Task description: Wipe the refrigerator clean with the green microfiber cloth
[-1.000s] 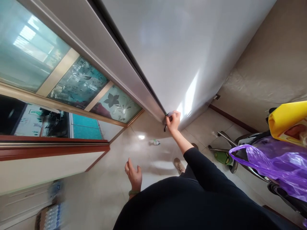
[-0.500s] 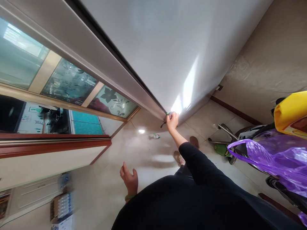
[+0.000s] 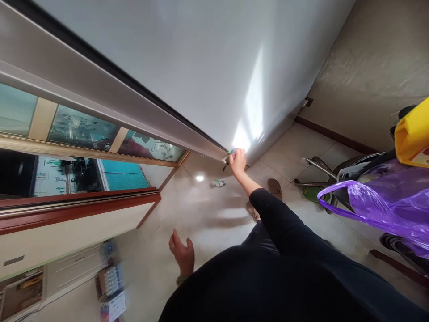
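Right hand [image 3: 237,160] reaching far out, fingers [image 3: 234,156] curled shut around something small and green at the bottom corner of the big grey door [image 3: 187,67]. Too small to tell what that green thing [image 3: 229,152] is; only a bit peeking out by the fingertips, right where the door edge meets the floor [image 3: 208,210]. A short dark strap [image 3: 225,167] hanging down just under the fist, touching or almost touching the hand. Door long and flat, its long edge running as a dark line from the top left of the view down to the hand, with a pale metal frame [image 3: 110,107] beside it. Black sleeve [image 3: 284,228] going from the wrist back toward the body. Left hand [image 3: 182,256] low down and well apart from the door, fingers loosely open, palm up a little, holding nothing, a ring on one finger. Out past the hands, a small bottle [image 3: 219,183] lying on the shiny floor near the door corner, and a brown slipper [image 3: 275,188] close to the sleeve. Over on the right, a purple plastic bag [image 3: 385,210] and a yellow bag [image 3: 412,134] on top of a dark scooter. On the left, glass panels with flower shapes [image 3: 150,147] and a red wooden rail [image 3: 80,208].
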Demonstrator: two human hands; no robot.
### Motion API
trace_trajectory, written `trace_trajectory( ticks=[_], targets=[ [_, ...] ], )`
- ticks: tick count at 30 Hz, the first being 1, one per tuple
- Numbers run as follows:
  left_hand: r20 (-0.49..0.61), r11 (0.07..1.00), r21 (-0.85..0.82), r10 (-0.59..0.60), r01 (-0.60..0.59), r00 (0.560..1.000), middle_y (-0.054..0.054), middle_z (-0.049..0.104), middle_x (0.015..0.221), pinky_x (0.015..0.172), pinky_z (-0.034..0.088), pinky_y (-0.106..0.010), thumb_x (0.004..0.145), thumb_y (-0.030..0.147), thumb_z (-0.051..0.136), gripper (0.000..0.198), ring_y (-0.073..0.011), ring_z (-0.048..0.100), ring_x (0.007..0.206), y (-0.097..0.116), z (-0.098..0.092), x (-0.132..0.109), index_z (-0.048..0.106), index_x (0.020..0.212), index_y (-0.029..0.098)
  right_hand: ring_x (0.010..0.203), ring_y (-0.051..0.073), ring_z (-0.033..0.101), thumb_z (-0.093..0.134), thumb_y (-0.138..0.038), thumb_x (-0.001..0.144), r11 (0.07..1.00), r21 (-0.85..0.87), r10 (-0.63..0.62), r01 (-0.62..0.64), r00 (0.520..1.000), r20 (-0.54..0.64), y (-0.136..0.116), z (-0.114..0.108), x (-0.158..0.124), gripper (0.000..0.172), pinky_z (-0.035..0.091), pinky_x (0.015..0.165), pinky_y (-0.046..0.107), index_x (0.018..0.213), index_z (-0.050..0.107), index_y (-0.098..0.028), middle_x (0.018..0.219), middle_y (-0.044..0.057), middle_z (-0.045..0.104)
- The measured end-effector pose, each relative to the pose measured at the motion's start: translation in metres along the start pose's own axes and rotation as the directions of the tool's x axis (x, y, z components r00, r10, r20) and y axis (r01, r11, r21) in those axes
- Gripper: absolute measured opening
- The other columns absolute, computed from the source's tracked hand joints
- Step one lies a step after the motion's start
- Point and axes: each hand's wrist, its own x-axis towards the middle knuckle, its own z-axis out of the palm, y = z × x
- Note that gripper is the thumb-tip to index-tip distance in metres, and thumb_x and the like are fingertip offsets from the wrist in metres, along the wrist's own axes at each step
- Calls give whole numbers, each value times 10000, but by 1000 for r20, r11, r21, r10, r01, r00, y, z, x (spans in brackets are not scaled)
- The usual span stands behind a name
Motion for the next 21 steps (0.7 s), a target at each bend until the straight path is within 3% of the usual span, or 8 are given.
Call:
trace_trajectory(
  ticks=[9,11,15,18,21],
  targets=[
    [6,999,20,-45,45,999,-235,497,1540,1211,473,-606,969,293,522,667,-400,530,1440,-8,0,-3,432,1611,138,1010,200,609,535,-261,1022,990,-17,139,-138,987,82,11,8,1,106,463,858,291,1053,612,-195,1278,124,641],
    [6,999,7,-31,31,999,-238,504,1532,1230,456,-605,961,282,528,668,-396,542,1432,-10,3,-2,437,1605,130,1039,210,632,556,-276,1030,968,-34,252,-250,964,85,28,-2,-1,129,494,895,314,1072,642,-189,1262,122,670],
    [20,1000,-23,4,-4,1000,-229,523,1505,1255,437,-598,959,263,537,651,-392,510,1480,-9,13,0,455,1594,143,1035,200,681,651,-399,1044,860,-60,510,-506,857,75,78,-33,-21,269,581,959,400,1163,681,-160,1175,81,709],
    [58,998,-51,30,-27,998,-238,532,1486,1235,462,-600,952,249,555,650,-397,531,1463,-2,24,4,473,1587,142,1050,196,698,701,-449,1026,823,-28,567,-567,816,111,101,-44,-41,329,607,976,421,1182,698,-160,1172,68,719],
    [89,995,-89,62,-54,994,-227,521,1494,1217,490,-577,939,235,578,671,-378,582,1412,9,35,15,470,1597,168,1021,190,692,706,-444,1019,825,40,556,-564,821,129,98,-41,-45,310,597,969,411,1142,705,-160,1133,60,723]
  ],
)
